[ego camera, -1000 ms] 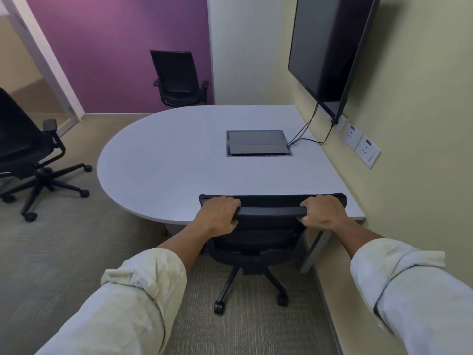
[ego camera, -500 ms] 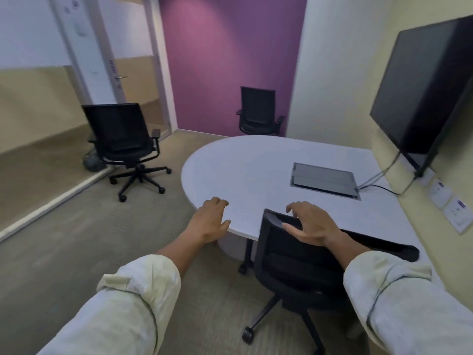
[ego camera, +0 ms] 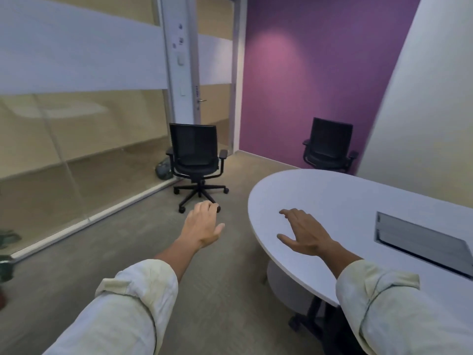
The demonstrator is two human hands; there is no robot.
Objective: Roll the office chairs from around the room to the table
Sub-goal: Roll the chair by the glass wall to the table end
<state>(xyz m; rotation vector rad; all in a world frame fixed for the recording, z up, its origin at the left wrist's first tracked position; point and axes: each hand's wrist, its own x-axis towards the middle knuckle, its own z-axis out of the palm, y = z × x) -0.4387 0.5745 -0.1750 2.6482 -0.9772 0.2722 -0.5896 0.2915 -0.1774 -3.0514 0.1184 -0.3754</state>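
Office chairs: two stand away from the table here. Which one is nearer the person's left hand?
The chair by the glass partition; its wheeled base sits just beyond the left hand. The other chair stands against the purple wall, behind the table.

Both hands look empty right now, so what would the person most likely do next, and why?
Probably walk to the chair by the glass wall and grip its backrest. Both the left hand and right hand are open and hold nothing, that chair stands apart from the table, and it looks nearer than the chair by the purple wall.
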